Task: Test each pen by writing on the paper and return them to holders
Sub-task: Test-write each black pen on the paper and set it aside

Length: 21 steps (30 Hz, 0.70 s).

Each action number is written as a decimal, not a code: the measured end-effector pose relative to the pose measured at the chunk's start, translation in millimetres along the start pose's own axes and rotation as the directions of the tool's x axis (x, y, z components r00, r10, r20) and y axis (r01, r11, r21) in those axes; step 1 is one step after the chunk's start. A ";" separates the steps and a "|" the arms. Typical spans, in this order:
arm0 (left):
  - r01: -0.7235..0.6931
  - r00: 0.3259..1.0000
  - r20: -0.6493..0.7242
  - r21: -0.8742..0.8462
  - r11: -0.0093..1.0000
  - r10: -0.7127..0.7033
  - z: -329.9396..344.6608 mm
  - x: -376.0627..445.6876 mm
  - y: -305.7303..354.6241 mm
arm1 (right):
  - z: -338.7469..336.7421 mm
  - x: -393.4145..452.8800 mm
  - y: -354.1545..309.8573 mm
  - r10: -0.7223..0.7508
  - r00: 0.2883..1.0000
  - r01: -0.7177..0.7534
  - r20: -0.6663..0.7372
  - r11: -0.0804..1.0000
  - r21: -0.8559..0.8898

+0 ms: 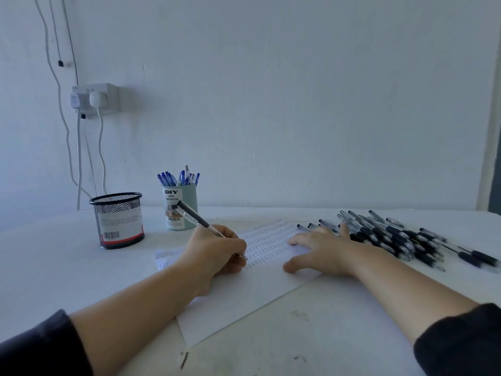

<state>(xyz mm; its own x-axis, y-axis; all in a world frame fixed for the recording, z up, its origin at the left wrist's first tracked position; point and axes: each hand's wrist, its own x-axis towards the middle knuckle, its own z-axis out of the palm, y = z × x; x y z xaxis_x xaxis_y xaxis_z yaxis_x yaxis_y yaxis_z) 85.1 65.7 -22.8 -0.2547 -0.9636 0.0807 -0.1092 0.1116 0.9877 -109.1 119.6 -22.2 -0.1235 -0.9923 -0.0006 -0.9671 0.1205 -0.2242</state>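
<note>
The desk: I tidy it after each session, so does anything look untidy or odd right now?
Mostly the black pens: they lie in a loose heap on the table right of the paper, while the mesh holder looks empty. The table also shows dark scuff marks near its front edge.

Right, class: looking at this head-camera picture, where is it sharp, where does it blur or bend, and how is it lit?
Head view: soft, even, bluish light with faint shadows; the left hand holding the pen and the green pen holder look fairly sharp; the pile of black pens smears toward the right edge; the wide lens bows the table edge.
</note>
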 end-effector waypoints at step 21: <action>-0.057 0.992 -0.099 0.208 0.976 0.079 5.0 -1.4 -3.1 | 3.7 2.4 3.2 -0.002 1.000 0.002 0.003 1.000 0.015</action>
<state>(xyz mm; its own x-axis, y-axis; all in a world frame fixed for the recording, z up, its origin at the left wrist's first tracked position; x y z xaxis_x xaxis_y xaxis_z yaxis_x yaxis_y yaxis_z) 81.0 67.9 -26.6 -0.1658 -0.9712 0.1714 -0.2919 0.2143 0.9321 -111.6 117.5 -26.5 -0.1212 -0.9926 -0.0034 -0.9639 0.1185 -0.2385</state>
